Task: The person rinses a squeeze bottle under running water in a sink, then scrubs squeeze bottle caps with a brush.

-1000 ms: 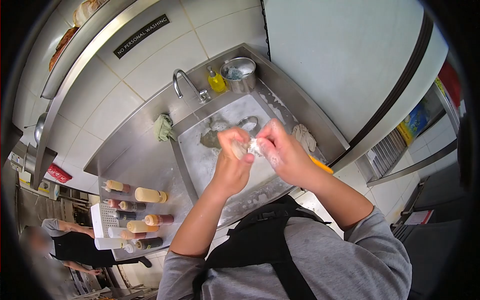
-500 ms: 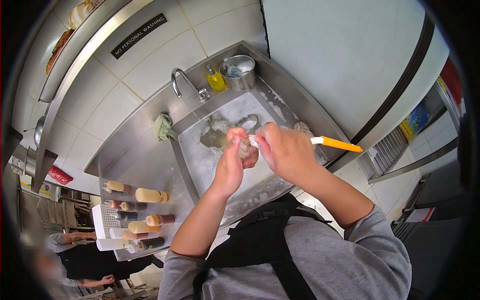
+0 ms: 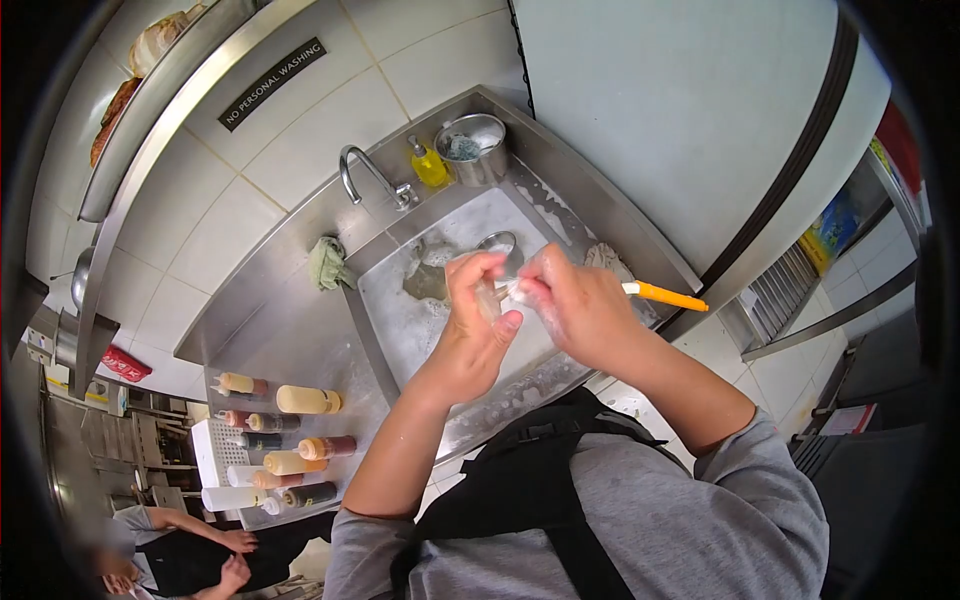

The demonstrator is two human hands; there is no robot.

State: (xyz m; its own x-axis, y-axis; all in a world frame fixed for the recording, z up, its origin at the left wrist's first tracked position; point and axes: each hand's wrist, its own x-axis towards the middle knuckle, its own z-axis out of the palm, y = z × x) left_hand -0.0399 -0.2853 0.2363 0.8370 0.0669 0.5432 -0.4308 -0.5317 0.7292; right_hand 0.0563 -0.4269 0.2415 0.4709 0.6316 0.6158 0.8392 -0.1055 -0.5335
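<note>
Over the foamy sink (image 3: pixel 375 345), my right hand (image 3: pixel 585 305) is closed round a brush (image 3: pixel 672 296) with a white and orange handle, which sticks out to the right. Its white bristle end is at my fingertips, close to my left hand. Between the thumb and fingers of my left hand (image 3: pixel 472 335) is a small translucent piece (image 3: pixel 500 293), partly hidden; its exact kind I cannot make out. Beneath my hands, white suds cover most of the water. A round metal-rimmed item (image 3: pixel 497 243) lies half in the foam just behind them.
A tap (image 3: pixel 372 175), a yellow soap bottle (image 3: pixel 428 163) and a metal pot (image 3: pixel 470 148) line the sink's back. A green cloth (image 3: pixel 327 263) lies on the left rim. Several sauce bottles (image 3: pixel 308 400) stand by a white basket (image 3: pixel 212 450). Another person (image 3: pixel 190 555) is at lower left.
The fingers of my left hand have opened out somewhat around the small piece. The brush handle has shifted slightly left. The other person's hands have come up and closer together.
</note>
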